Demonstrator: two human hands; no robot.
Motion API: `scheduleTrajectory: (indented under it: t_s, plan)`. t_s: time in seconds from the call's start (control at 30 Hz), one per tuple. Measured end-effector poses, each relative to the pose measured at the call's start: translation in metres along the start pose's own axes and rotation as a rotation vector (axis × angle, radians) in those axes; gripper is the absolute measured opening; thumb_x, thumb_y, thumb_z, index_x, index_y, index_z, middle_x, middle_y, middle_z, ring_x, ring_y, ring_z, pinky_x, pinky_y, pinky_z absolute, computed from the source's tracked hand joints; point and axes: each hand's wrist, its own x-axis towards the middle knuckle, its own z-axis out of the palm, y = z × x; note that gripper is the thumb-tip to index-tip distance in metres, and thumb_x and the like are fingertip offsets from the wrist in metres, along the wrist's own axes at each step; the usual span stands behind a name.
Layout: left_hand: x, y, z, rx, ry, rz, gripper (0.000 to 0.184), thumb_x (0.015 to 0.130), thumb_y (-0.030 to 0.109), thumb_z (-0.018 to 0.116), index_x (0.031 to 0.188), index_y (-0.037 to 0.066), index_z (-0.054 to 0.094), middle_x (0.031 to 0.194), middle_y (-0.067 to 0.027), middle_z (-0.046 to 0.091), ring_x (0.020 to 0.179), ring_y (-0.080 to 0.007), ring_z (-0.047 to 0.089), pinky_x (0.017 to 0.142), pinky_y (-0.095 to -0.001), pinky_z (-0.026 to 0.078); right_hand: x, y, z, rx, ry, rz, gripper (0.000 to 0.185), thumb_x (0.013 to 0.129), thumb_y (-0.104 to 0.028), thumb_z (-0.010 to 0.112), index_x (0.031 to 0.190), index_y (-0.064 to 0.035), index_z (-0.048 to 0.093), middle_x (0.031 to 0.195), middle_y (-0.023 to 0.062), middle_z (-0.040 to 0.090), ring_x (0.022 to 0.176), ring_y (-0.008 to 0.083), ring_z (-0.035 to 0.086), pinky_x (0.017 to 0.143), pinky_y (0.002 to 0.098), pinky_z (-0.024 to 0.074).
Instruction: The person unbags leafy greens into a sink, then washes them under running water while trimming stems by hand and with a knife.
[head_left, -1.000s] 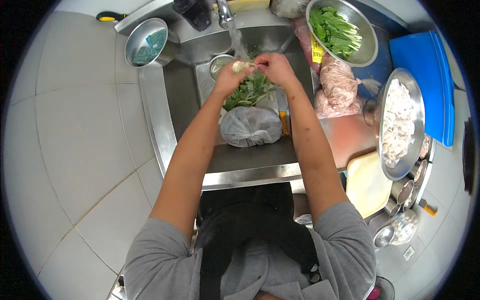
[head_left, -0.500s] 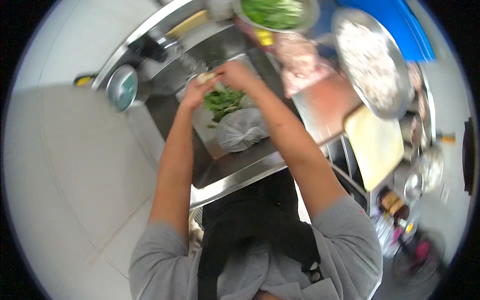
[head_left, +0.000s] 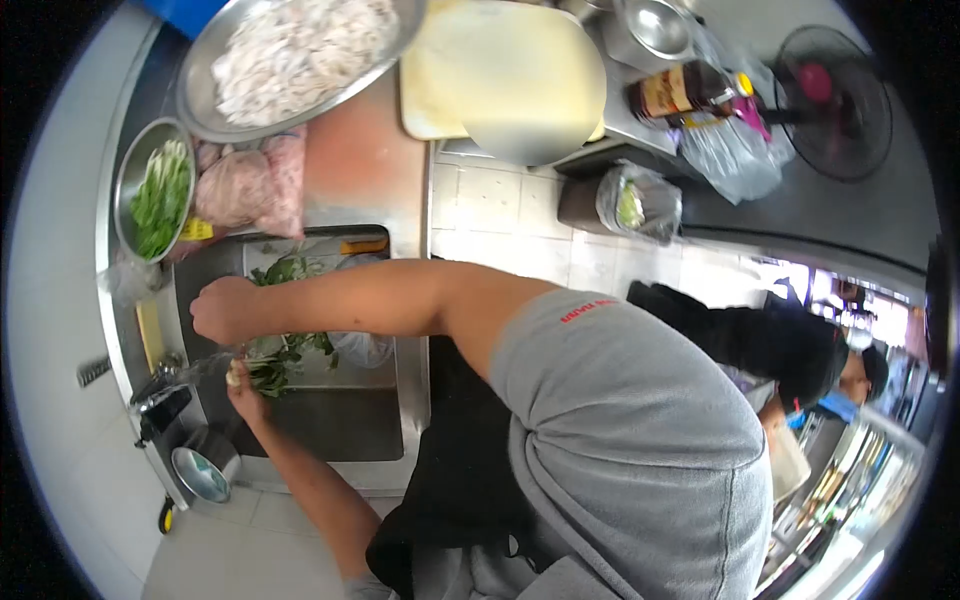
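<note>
Over the metal sink point(head_left: 330, 435), my left hand point(head_left: 249, 400) is closed on a small pale piece point(head_left: 234, 377), whose kind I cannot make out. My right hand point(head_left: 226, 310) is just above it in the view, fingers curled in; what they hold, if anything, is hidden. Leafy greens point(head_left: 285, 268) lie in the sink beside and beneath my right forearm. A knotted, whitish plastic bag point(head_left: 365, 347) rests against them, partly covered by that arm. Water point(head_left: 205, 368) runs from the dark faucet point(head_left: 163, 405) close to my hands.
By the sink are a bowl of cut greens point(head_left: 160, 200), bagged meat point(head_left: 245, 188), a metal tray of pale strips point(head_left: 300, 60) and a cutting board point(head_left: 500, 65). A lined bin point(head_left: 640, 200) stands behind. Another person point(head_left: 800, 350) is at the right.
My head view has swung right, bringing in the bin, the floor and another person. My hands stay over the sink, now slightly apart; the pale piece remains in my left hand.
</note>
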Motion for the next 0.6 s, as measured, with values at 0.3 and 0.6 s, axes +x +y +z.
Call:
scheduleTrajectory:
  t_s: [0.3,0.6]
  plan:
    - [0.067,-0.087,-0.037,-0.232,0.173,-0.076,0.033,0.094,0.021,0.070,0.116,-0.002,0.063,0.106,-0.0107,0.068,0.099,-0.0217,0.064,0.085,-0.0366,0.052,-0.271,0.068,-0.236,-0.135,-0.177,0.551,0.024,0.083,-0.002,0.058,0.102,-0.0074,0.072,0.098,0.0143,0.067,0.090,0.0348,0.065,0.082,0.0424,0.0529]
    - [0.059,-0.094,-0.006,-0.362,0.081,-0.147,0.037,0.096,0.028,0.065,0.121,0.001,0.063,0.114,-0.0104,0.065,0.103,-0.0208,0.064,0.087,-0.0368,0.050,-0.680,0.202,-0.308,-0.662,-0.146,1.229,0.047,0.083,-0.017,0.066,0.127,-0.0010,0.060,0.119,0.0232,0.065,0.114,0.0391,0.060,0.097,0.0437,0.0481]
